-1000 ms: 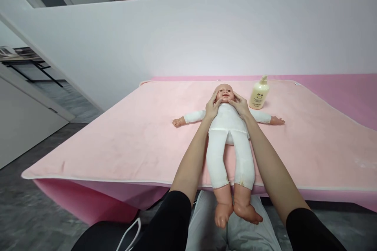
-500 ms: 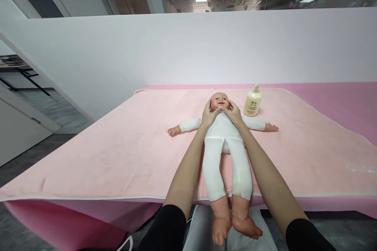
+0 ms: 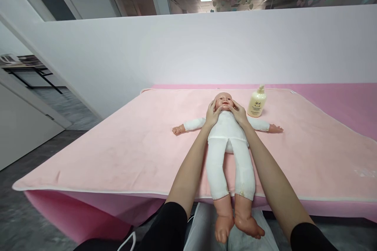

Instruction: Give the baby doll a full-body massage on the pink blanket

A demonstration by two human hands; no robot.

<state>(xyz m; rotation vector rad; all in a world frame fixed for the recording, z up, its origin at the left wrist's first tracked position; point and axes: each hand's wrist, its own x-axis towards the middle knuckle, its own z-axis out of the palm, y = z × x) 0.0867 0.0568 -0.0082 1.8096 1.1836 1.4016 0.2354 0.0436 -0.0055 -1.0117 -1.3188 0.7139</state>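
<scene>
A baby doll (image 3: 226,127) in a white cloth body lies on its back on a pink towel (image 3: 132,145), its arms spread and its feet over the table's front edge. My left hand (image 3: 212,114) rests against the left side of the doll's head and jaw. On the right side of the head, my right hand (image 3: 239,113) mirrors it. Both hands cup the cheeks, with the thumbs near the chin. The face shows between them.
A cream pump bottle (image 3: 257,102) stands on the towel, behind the doll's right-hand arm in view. Behind the table rises a white wall (image 3: 206,51). A white cable (image 3: 129,239) hangs at the lower left.
The whole view has shifted a little, so the scene sits slightly further right. My thumbs have moved apart, from nearly meeting at the chin out towards the cheeks.
</scene>
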